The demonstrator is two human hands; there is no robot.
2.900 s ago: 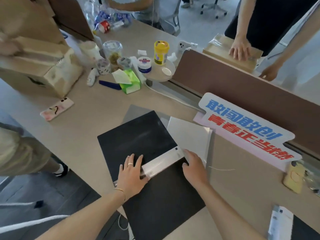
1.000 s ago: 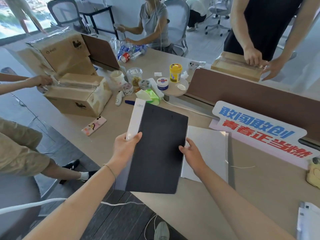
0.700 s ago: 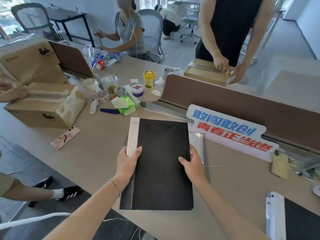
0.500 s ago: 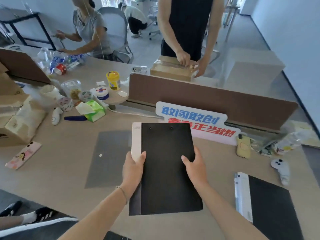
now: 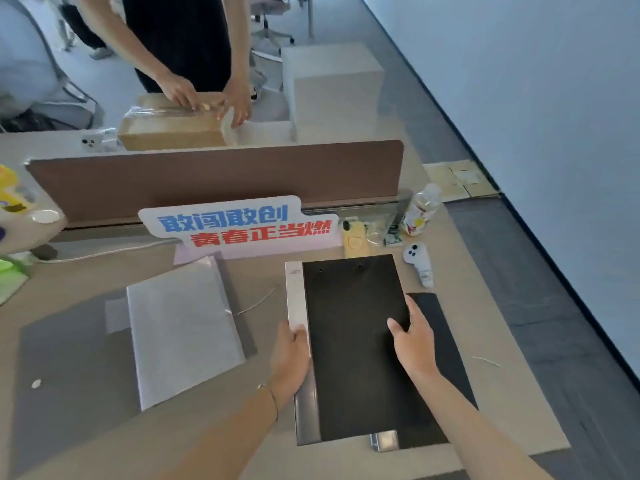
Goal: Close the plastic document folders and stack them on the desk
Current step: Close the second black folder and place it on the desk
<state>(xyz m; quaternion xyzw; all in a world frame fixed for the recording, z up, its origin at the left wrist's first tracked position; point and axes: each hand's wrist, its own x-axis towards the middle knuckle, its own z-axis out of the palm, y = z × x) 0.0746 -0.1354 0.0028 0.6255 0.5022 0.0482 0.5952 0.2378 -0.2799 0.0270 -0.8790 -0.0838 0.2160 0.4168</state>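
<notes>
- Head view: the closed black folder (image 5: 349, 341) has travelled from the middle of the desk (image 5: 512, 403) to its right end, and now sits over a second black folder (image 5: 446, 348) that was lying there alone half a second ago.
- The lower folder shows only as a dark strip along the right side and near edge, with a pale corner of its spine (image 5: 384, 441) peeking out at the front, so the two are not yet squared up.
- The left hand (image 5: 291, 358) grips the white spine edge of the top folder, fingers wrapped around it with the thumb on top, the same grip as a moment ago.
- The right hand (image 5: 414, 337) holds the folder's right edge, fingers curled under and thumb pressing on the cover.
- Whether the top folder rests fully on the lower one or is a little above it, I cannot tell.
- The clear sleeve (image 5: 183, 327) and grey sheet (image 5: 69, 368) stay behind on the left, well apart from the stack.
- My judgement: closing is done for this folder and stacking is nearly complete; what remains is aligning the edges and letting go.
</notes>
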